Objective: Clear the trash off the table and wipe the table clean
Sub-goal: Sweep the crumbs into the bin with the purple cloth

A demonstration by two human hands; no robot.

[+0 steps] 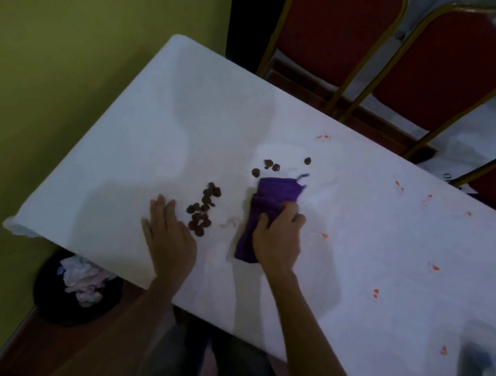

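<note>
Below the near edge of the white-covered surface (188,103), a black round bin (51,304) holds crumpled white paper (81,280). On the surface, the left hand (167,234) lies flat, fingers straight and empty, beside a cluster of small dark brown round scraps (202,210). The right hand (278,237) curls its fingers round a soft purple folded cloth (277,191), mid-surface. The cloth looks limp and light, best gripped bunched at its near end; the scraps seem light and apt to scatter. Orange-red smears (432,266) dot the area toward the right edge.
</note>
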